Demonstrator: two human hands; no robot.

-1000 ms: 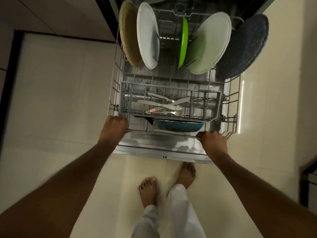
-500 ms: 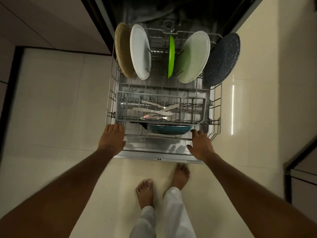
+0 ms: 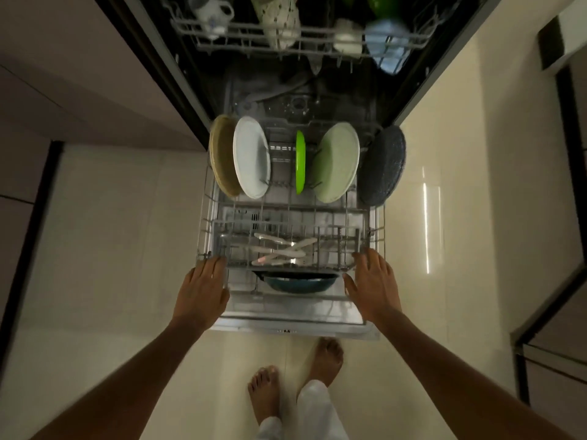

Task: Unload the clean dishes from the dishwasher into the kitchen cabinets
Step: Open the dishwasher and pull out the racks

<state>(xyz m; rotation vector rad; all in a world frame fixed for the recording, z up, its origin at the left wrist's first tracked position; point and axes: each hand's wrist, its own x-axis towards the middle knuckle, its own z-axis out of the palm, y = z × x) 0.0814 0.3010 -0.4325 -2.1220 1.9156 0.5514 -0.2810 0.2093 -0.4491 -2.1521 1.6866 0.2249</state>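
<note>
head view | 5 plates (image 3: 252, 157) upright in lower rack (image 3: 379, 236) | left grip (image 3: 203, 289) released | right grip (image 3: 371, 285) released

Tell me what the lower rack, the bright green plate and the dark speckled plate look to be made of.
Lower rack: grey coated wire, judging by its thin matte rods.
Bright green plate: probably plastic or melamine; the colour is vivid and even and the edge thin.
Dark speckled plate: likely glazed stoneware with a matte, grainy surface, though speckled melamine could look the same.
</note>
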